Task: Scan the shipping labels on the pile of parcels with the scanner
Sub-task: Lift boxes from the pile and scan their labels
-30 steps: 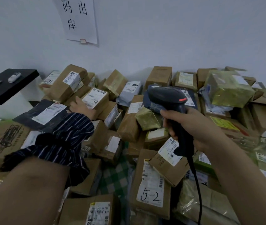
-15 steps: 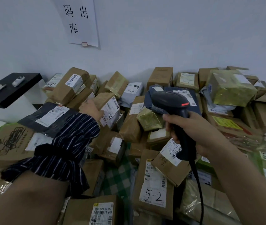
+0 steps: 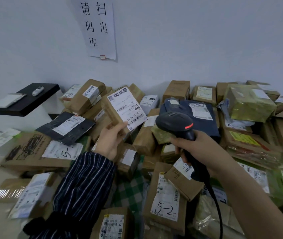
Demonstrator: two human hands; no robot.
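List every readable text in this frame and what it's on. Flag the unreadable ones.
"请扫码出库": white paper sign on the wall.
"5-2": handwritten on the white label of the front brown cardboard parcel.
"505 101 16": label on the brown cardboard box held by the left hand.
"M2T": label on the bottom-edge brown parcel.
Black handheld scanner in the right hand: none readable.
Other labels: too small or blurred.

The light is dim, cool and even, tinting the wall (image 3: 189,40) bluish. Soft shadows lie behind the parcels (image 3: 177,90) at the wall's foot. Shiny tape on a wrapped parcel (image 3: 247,104) gleams faintly. The lower left corner smears with blur, and the wide lens bends the edges.
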